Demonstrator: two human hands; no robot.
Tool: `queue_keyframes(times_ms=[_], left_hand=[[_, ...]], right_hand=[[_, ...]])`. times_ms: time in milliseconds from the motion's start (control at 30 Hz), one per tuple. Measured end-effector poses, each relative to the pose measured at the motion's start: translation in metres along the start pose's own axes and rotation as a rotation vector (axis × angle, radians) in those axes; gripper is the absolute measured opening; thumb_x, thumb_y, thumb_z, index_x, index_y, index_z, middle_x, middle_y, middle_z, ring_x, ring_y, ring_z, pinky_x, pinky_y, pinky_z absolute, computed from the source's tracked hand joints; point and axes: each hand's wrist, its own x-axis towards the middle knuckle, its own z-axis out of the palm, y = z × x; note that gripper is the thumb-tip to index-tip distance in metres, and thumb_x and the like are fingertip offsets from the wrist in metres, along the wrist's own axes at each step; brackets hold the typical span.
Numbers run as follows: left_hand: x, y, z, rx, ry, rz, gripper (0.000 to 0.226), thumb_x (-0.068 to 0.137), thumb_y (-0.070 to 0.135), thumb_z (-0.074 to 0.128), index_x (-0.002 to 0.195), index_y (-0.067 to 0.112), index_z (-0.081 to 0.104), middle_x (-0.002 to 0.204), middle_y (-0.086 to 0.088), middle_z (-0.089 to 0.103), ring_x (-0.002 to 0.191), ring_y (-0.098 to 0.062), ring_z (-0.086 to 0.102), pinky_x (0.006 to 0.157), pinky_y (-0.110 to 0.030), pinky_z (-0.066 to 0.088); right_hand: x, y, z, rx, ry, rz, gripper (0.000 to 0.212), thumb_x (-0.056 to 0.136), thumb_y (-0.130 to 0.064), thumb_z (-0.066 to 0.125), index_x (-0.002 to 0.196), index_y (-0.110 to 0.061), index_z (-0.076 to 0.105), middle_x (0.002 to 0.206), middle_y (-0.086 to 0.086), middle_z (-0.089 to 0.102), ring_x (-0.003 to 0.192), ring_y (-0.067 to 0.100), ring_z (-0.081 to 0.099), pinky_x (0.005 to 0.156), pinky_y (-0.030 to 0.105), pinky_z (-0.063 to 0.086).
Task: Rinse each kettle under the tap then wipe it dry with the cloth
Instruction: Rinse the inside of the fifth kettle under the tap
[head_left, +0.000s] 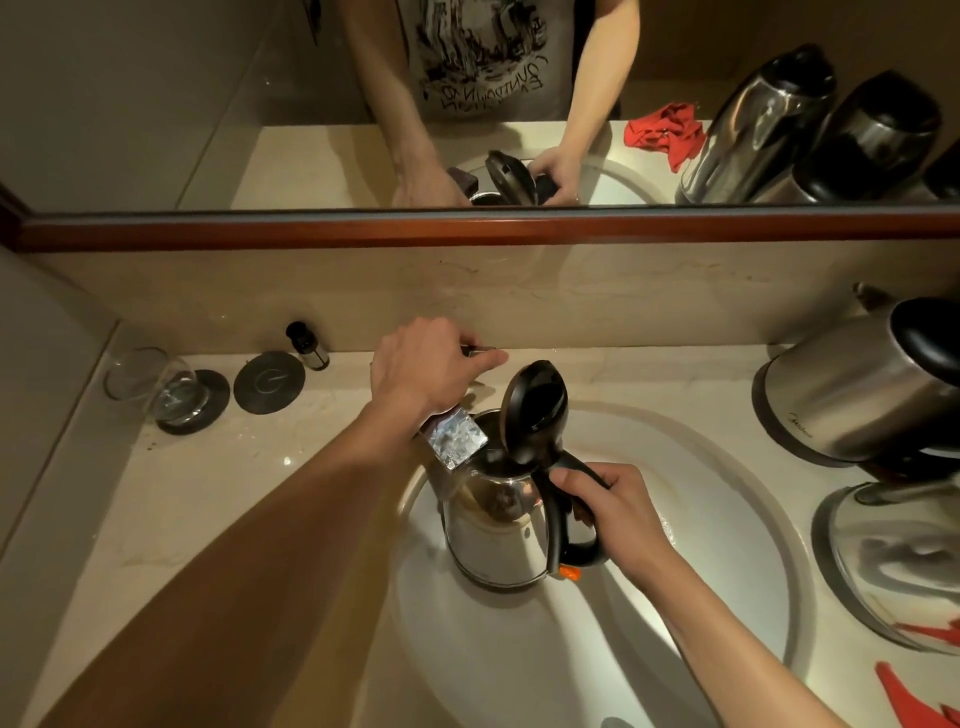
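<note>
A steel kettle (493, 540) with a black handle and its black lid (535, 410) flipped up is held upright over the white sink basin (727, 519). My right hand (618, 514) grips the kettle's handle. The flat chrome tap spout (454, 436) reaches over the kettle's open mouth. My left hand (426, 364) holds the tap's lever at the back, fingers curled over it. No water stream is plainly visible. A red cloth (914, 696) lies at the right front of the counter, partly cut off by the frame.
Two more steel kettles (857, 395) (893, 561) stand on the counter to the right. On the left are a glass (150, 384) on a dark coaster, a second coaster (268, 382) and a small bottle (307, 345). A mirror spans the wall behind.
</note>
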Motion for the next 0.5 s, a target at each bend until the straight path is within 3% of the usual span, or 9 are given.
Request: queue_keyframes(times_ms=[133,267,500], left_hand=[[0.0001,-0.0001,-0.0009,-0.003,-0.005,0.003,0.054,0.082,0.081,0.045,0.094,0.037,0.075,0.072,0.009,0.068,0.072,-0.019,0.063,0.07,-0.034,0.054],[-0.0015,0.0018,-0.0044,0.004,-0.013,-0.003,0.051,0.082,0.08,0.048,0.094,0.038,0.075,0.07,0.008,0.067,0.071,-0.019,0.062,0.063,-0.031,0.048],[-0.0035,0.0046,-0.0072,-0.02,-0.007,-0.013,0.05,0.083,0.077,0.05,0.095,0.036,0.076,0.071,0.009,0.067,0.07,-0.016,0.058,0.061,-0.029,0.039]], right_hand=[[0.003,0.0024,-0.0026,-0.016,-0.035,-0.007,0.045,0.069,-0.048,0.074,0.052,-0.013,0.051,0.054,0.002,0.038,0.055,0.018,0.037,0.058,0.032,0.029],[0.0027,0.0055,-0.0038,-0.051,-0.084,-0.031,0.072,0.063,-0.057,0.072,0.066,0.012,0.051,0.06,0.009,0.035,0.06,0.022,0.033,0.064,0.036,0.025],[0.007,0.0069,-0.0075,-0.028,-0.084,-0.047,0.07,0.064,-0.054,0.073,0.064,0.012,0.051,0.059,0.009,0.038,0.06,0.022,0.035,0.067,0.039,0.027]])
